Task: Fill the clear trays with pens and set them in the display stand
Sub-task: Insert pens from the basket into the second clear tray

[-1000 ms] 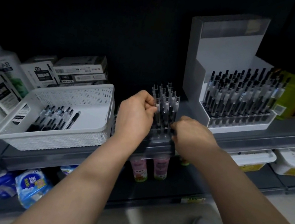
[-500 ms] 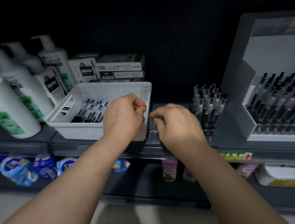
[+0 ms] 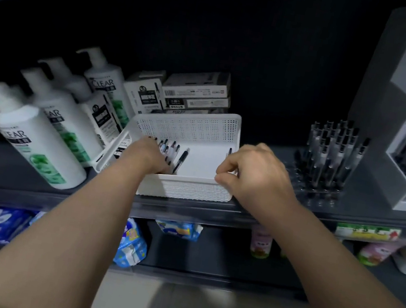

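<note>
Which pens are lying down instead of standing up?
The pens in the white basket, by the left hand; those in the clear tray and display stand are upright.

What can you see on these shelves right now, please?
white perforated plastic basket: one, white, middle of the dark shelf
loose black-and-clear pens: several, dark, in the basket
clear plastic tray of upright pens: one, clear, right of basket
grey display stand: one, grey, far right, holding pens
white shampoo bottles with green labels: several, white, left of basket
white-and-black cardboard pen boxes: stacked, white, behind basket
blue packets: several, blue, lower shelf
small pink bottles: some, pink, lower shelf
left hand: one, inside basket on pens
right hand: one, curled at basket's front right corner
</note>
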